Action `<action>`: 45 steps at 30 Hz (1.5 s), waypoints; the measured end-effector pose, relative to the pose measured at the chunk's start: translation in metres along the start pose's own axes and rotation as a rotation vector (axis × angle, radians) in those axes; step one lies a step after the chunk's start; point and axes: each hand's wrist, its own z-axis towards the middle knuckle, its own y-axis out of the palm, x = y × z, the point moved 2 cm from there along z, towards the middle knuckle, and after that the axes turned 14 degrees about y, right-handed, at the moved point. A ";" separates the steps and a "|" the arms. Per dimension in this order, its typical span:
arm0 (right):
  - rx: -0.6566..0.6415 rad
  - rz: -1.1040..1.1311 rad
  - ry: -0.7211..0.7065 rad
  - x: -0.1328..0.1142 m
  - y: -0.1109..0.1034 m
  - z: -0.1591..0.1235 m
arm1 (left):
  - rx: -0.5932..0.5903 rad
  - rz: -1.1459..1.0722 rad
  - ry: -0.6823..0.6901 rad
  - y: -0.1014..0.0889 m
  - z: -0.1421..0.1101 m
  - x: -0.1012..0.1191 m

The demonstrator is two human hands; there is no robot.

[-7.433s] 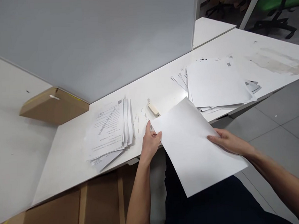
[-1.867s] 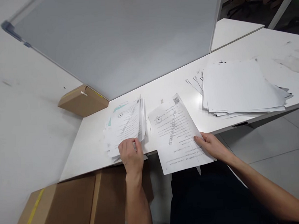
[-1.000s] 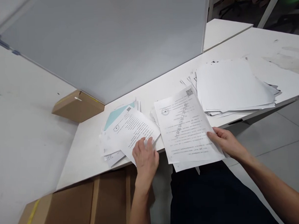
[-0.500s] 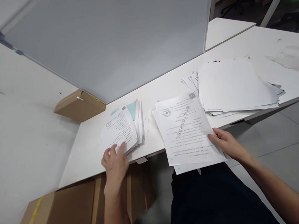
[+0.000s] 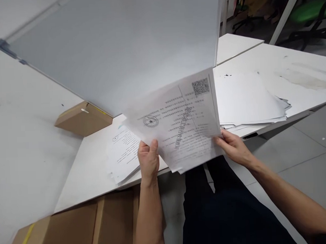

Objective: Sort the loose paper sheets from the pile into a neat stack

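Note:
A few printed sheets of paper (image 5: 179, 125), with a round stamp mark and a QR code, are held up tilted off the desk. My left hand (image 5: 149, 160) grips their left edge, thumb on top. On the right edge, my right hand (image 5: 233, 146) pinches the same sheets between thumb and fingers. Behind my left hand a stack of printed papers (image 5: 123, 156) lies on the desk, partly covered by the raised sheets. To the right rests a pile of blank-faced papers (image 5: 248, 100).
A whiteboard (image 5: 116, 48) leans along the back of the white desk (image 5: 76, 172). A small cardboard box (image 5: 83, 120) sits in the left corner behind the desk. Larger cardboard boxes (image 5: 73, 226) stand below the front edge. A green chair (image 5: 309, 11) is at the far right.
My left hand has left the printed stack and moved right, taking hold of the sheets' left edge. The sheets have been raised and tilted up, still in my right hand.

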 end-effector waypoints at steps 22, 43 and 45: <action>-0.073 0.170 -0.209 -0.040 0.025 0.070 | -0.029 0.165 0.395 0.007 0.029 0.019; 0.016 -0.428 -0.359 -0.089 -0.007 0.069 | 0.138 0.160 0.296 -0.016 0.035 0.020; 0.059 -0.694 -0.465 -0.125 -0.018 0.059 | 0.185 0.292 0.302 -0.028 0.036 0.022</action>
